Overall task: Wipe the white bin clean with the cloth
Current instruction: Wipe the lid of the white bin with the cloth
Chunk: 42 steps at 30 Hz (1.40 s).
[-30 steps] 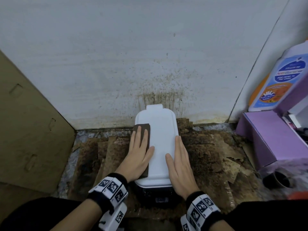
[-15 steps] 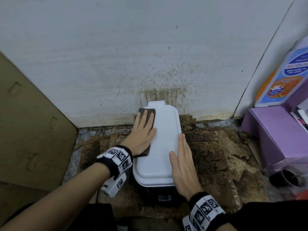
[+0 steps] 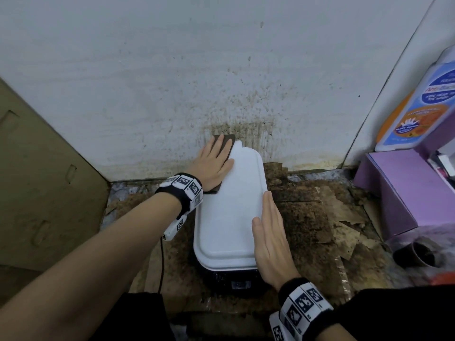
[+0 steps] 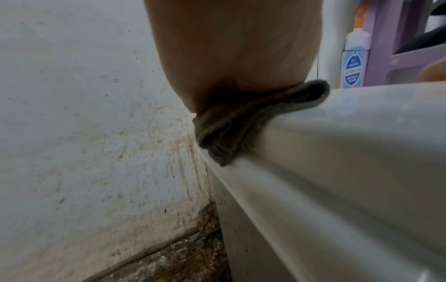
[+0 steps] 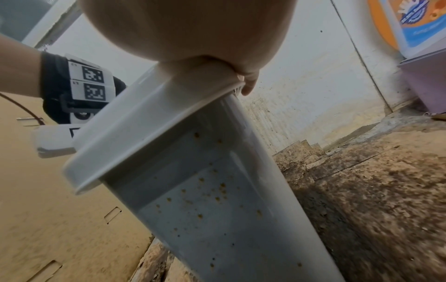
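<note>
Bare forearms, black wristbands (image 3: pixel 183 190) with white square-coded tags, thin cable (image 3: pixel 161 262), black clothing

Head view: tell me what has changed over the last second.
The left hand has slid the brown cloth along the bin lid's left edge, from the near end to the far corner by the wall, pressing it flat with straight fingers. The right hand stays flat on the lid's right edge; the bin stays put.

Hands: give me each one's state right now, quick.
Left hand: open, fingers straight, pressing the cloth flat on the white bin.
Right hand: open, flat against the bin's right edge, holding nothing.
</note>
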Motion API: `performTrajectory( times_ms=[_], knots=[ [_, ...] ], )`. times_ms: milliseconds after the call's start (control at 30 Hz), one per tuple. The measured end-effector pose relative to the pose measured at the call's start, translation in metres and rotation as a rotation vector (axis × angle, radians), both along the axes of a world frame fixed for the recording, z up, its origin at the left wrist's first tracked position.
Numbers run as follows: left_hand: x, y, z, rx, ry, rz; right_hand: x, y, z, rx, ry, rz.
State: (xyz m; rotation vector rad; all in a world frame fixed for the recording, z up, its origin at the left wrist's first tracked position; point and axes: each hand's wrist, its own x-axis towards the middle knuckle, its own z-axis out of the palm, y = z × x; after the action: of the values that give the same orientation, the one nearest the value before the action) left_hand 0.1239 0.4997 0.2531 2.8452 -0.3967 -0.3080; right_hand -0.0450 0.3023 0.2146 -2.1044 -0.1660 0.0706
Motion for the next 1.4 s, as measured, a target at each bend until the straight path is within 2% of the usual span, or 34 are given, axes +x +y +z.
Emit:
performTrajectory(
  times_ms=[200, 667, 833, 1033, 1400],
  knots=[
    [-0.032, -0.009, -0.001, 0.031, -0.051, 0.003, -0.001, 0.0, 0.001, -0.009, 0.0, -0.008],
    [-0.156, -0.032, -0.01, -0.013, -0.082, 0.073, -0.004, -0.002, 0.0, -0.011, -0.009, 0.0],
    [-0.18, -0.037, -0.012, 0.001, -0.117, 0.084, -0.005, -0.003, -0.003, -0.002, -0.013, -0.002],
    [-0.165, -0.034, -0.008, -0.025, -0.086, 0.089, -0.004, 0.0, 0.002, 0.02, 0.005, -0.018],
    [-0.089, -0.024, 0.002, -0.055, -0.004, 0.116, -0.002, 0.001, 0.006, 0.007, 0.028, -0.007]
  ],
)
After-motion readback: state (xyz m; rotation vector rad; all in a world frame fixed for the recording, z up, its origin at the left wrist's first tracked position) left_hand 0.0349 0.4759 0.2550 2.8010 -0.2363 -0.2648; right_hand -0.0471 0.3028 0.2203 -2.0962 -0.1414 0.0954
